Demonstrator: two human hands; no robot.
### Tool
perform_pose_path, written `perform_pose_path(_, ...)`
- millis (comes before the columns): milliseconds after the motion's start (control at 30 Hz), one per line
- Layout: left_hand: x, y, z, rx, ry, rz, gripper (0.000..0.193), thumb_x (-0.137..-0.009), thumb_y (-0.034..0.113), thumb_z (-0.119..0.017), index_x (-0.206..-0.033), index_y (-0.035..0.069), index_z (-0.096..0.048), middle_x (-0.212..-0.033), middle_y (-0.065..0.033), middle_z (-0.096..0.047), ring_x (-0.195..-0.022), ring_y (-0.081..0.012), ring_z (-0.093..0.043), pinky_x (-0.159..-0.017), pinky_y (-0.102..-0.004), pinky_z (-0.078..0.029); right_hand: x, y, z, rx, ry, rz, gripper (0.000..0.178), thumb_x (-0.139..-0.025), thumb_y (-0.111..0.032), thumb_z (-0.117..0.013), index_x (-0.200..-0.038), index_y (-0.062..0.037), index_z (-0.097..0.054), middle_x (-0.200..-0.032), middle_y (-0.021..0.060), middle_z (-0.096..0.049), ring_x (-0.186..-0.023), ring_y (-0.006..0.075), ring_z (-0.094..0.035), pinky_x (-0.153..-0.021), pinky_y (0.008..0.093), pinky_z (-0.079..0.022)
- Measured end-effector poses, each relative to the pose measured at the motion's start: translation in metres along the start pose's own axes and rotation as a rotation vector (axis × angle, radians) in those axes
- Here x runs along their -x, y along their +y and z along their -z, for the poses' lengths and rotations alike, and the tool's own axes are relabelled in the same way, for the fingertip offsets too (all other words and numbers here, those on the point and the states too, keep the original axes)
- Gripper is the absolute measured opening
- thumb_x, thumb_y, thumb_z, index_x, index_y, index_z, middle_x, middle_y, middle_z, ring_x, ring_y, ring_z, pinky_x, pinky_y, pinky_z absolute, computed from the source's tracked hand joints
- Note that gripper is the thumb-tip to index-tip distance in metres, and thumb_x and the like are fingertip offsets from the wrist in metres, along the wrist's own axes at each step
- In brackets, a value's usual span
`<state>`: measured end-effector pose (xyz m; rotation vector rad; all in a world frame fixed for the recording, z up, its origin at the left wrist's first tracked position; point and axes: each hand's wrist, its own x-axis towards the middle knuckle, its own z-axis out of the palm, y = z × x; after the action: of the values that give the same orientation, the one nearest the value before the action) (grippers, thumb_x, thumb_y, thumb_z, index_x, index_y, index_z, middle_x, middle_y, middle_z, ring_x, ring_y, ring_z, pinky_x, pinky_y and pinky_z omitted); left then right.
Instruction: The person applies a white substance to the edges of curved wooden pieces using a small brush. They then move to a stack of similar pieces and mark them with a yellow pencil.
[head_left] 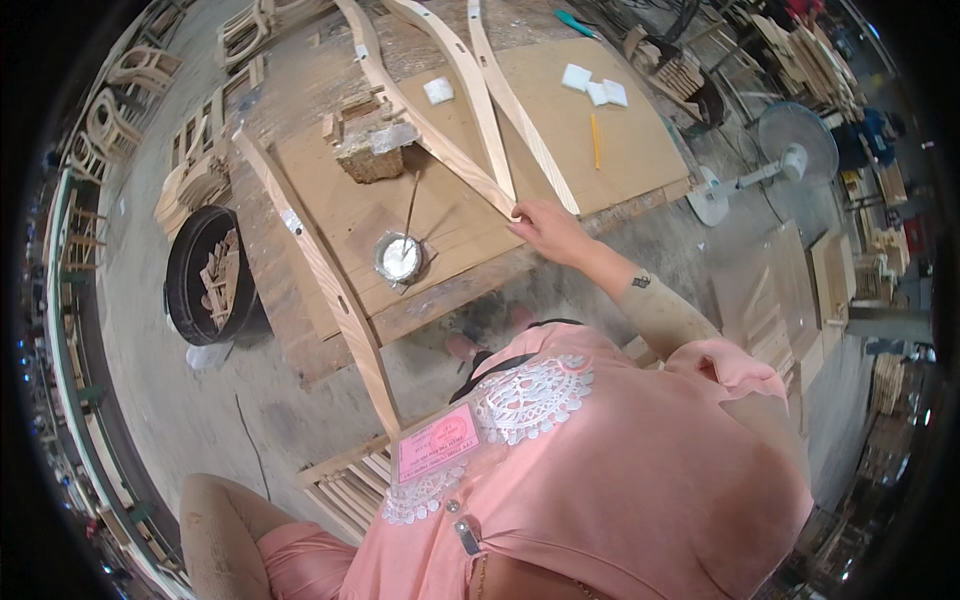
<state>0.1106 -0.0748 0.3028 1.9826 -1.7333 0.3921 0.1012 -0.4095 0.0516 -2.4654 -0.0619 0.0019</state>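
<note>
My right hand is closed at the near end of a curved wooden piece, its fingers pinching the tip by the table's front edge. Two more curved wooden pieces, one in the middle and one on the right, lie beside it with their near ends close to my hand. Another long curved piece runs down the table's left side, its near end jutting past the edge toward my body. Only part of my left arm shows at the lower left; the hand is out of sight.
A small pot of white paste with a stick in it sits on the board-covered table. Behind it stands a rough block. White pads and a yellow pencil lie right. A black bin holds scraps; a fan stands right.
</note>
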Motion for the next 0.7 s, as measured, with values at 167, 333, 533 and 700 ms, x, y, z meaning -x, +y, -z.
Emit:
perform_pose_path(167, -0.019, -0.009, -0.008, 0.033, -0.036, -0.019, 0.045, -0.076, 0.03, -0.064, -0.111, 0.003, -0.054, -0.107, -0.0154, -0.059, -0.098, -0.0278, -0.057, -0.086, -0.0381, -0.045, 0.017, 0.019, 0.01, -0.013, 0.053, -0.095, 0.028, -0.086, -0.03, -0.057, -0.095, -0.0033, -0.059, -0.085, 0.0151, -0.063, -0.086, 0.0335, -0.059, -0.074, 0.0421, -0.046)
perform_pose_path(333, -0.046, -0.01, -0.02, 0.026, -0.074, 0.033, 0.042, -0.077, 0.031, -0.063, -0.109, 0.004, -0.055, -0.106, -0.015, -0.06, -0.097, -0.0277, -0.058, -0.085, -0.0381, -0.046, 0.009, 0.056, 0.023, -0.072, 0.162, -0.096, 0.029, -0.087, -0.03, -0.056, -0.099, -0.0041, -0.059, -0.088, 0.0154, -0.064, -0.086, 0.0339, -0.059, -0.076, 0.0425, -0.046)
perform_pose_path(533, -0.094, -0.005, -0.048, -0.037, -0.108, 0.183, 0.039, -0.078, 0.032, -0.06, -0.107, 0.005, -0.056, -0.104, -0.0144, -0.061, -0.095, -0.0276, -0.059, -0.083, -0.0382, -0.046, -0.03, 0.11, 0.052, -0.108, 0.079, -0.092, 0.03, -0.088, -0.031, -0.056, -0.1, -0.0038, -0.058, -0.089, 0.0162, -0.064, -0.086, 0.0337, -0.059, -0.076, 0.0423, -0.046)
perform_pose_path(700, -0.138, -0.003, -0.075, -0.1, -0.105, 0.335, 0.037, -0.08, 0.032, -0.059, -0.105, 0.006, -0.058, -0.102, -0.014, -0.061, -0.093, -0.0275, -0.059, -0.081, -0.0383, -0.047, -0.076, 0.148, 0.075, -0.192, 0.043, 0.014, 0.028, -0.089, -0.031, -0.054, -0.097, -0.0051, -0.058, -0.088, 0.0146, -0.064, -0.085, 0.0328, -0.06, -0.074, 0.0424, -0.047)
